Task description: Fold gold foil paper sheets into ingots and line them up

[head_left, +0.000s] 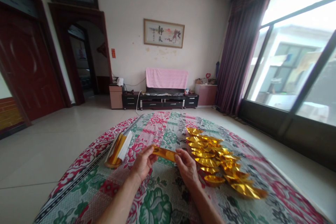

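A narrow folded strip of gold foil paper (165, 153) stretches level between my two hands, above the cloth. My left hand (144, 162) pinches its left end with thumb and fingers. At the right end, my right hand (187, 166) grips it the same way. To the right of my hands stand several folded gold paper ingots (208, 162), boat-shaped and set in rough rows. On the left lies a stack of gold foil sheets (119, 148) partly wrapped in white paper (125, 146).
A flowered cloth (154, 206) in red, green and grey covers the rounded table under my hands. Across the tiled floor (47, 154) stands a low black TV cabinet (162, 103), with a pink cloth (167, 78) draped above it. Windows (291, 63) line the right side.
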Demonstrator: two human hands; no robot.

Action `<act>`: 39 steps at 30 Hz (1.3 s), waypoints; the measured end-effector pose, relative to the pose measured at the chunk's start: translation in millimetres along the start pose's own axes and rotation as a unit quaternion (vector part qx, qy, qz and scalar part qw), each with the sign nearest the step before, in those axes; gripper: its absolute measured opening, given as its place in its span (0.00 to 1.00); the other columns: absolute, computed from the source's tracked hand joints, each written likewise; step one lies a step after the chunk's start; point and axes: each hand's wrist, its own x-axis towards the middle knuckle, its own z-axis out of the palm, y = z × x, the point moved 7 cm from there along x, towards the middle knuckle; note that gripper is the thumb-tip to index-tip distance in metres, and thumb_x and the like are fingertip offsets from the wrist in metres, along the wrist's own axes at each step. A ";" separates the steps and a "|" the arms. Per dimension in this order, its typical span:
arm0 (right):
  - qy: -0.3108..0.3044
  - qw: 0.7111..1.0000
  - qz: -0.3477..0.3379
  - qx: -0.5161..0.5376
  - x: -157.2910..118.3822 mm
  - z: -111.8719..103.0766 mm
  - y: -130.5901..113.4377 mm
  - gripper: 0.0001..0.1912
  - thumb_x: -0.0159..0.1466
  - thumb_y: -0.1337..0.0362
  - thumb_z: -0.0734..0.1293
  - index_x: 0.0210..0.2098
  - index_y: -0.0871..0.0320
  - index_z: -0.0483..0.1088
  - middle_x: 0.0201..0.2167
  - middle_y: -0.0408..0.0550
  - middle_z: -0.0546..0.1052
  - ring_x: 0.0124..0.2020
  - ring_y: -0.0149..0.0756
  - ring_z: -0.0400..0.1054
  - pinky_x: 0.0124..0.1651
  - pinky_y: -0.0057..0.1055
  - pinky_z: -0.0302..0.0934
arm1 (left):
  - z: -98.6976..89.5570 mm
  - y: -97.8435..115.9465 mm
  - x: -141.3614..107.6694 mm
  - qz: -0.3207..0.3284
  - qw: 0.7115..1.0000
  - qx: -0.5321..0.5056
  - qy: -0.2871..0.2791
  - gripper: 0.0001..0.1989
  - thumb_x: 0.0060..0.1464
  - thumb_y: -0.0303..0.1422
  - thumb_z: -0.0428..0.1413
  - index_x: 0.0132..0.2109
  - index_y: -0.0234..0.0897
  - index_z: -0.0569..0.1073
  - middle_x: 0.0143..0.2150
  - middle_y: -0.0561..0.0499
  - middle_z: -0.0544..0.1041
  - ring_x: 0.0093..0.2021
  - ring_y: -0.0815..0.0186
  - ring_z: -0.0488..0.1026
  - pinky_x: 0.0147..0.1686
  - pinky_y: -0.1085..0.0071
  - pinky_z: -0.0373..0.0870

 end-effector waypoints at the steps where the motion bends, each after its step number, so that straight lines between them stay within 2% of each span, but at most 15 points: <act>1: 0.002 1.000 -0.006 -0.007 -0.2 -0.3 -0.7 0.19 0.55 0.53 0.65 0.40 0.61 0.70 0.25 0.44 0.72 0.24 0.29 0.64 0.27 0.24 0.61 | -0.4 -0.2 0.3 0.000 1.000 0.001 0.000 0.07 0.47 0.22 0.57 0.37 0.31 0.74 0.30 0.49 0.77 0.26 0.71 0.74 0.24 0.76 0.74; 5: 0.018 0.998 -0.026 -0.054 -1.9 -1.6 -5.2 0.19 0.57 0.54 0.64 0.42 0.61 0.70 0.22 0.42 0.70 0.21 0.27 0.60 0.23 0.22 0.58 | -0.8 0.1 1.1 0.003 1.000 0.005 -0.002 0.08 0.48 0.23 0.57 0.38 0.30 0.74 0.31 0.48 0.78 0.26 0.70 0.75 0.24 0.76 0.74; 12: 0.031 0.989 -0.066 -0.132 -4.4 -1.3 -12.3 0.16 0.58 0.57 0.62 0.39 0.61 0.73 0.27 0.46 0.75 0.26 0.30 0.67 0.29 0.23 0.62 | -2.7 0.3 1.6 0.006 1.000 0.006 0.001 0.07 0.49 0.22 0.56 0.37 0.30 0.73 0.31 0.49 0.77 0.26 0.71 0.74 0.23 0.76 0.74; 16: 0.037 0.988 -0.080 -0.129 -4.6 -1.8 -14.3 0.15 0.57 0.57 0.63 0.38 0.61 0.72 0.27 0.46 0.76 0.26 0.31 0.68 0.30 0.25 0.64 | -2.7 0.4 1.0 0.004 1.000 0.001 0.003 0.08 0.48 0.22 0.56 0.38 0.31 0.73 0.31 0.49 0.77 0.27 0.70 0.75 0.23 0.76 0.74; 24: 0.029 0.988 -0.067 -0.137 -3.3 -1.0 -10.2 0.13 0.57 0.59 0.63 0.38 0.60 0.72 0.32 0.48 0.77 0.32 0.34 0.71 0.37 0.27 0.65 | -4.0 -0.1 2.1 0.006 1.000 0.006 0.002 0.07 0.48 0.23 0.57 0.38 0.31 0.73 0.31 0.49 0.77 0.27 0.70 0.75 0.23 0.77 0.74; 39: 0.036 0.989 -0.058 -0.132 -2.8 -2.1 -8.7 0.13 0.57 0.59 0.63 0.37 0.61 0.72 0.31 0.48 0.77 0.31 0.34 0.71 0.36 0.27 0.65 | -3.1 -0.6 1.6 0.008 1.000 0.010 -0.002 0.07 0.47 0.23 0.57 0.37 0.30 0.73 0.31 0.49 0.77 0.26 0.70 0.74 0.23 0.77 0.74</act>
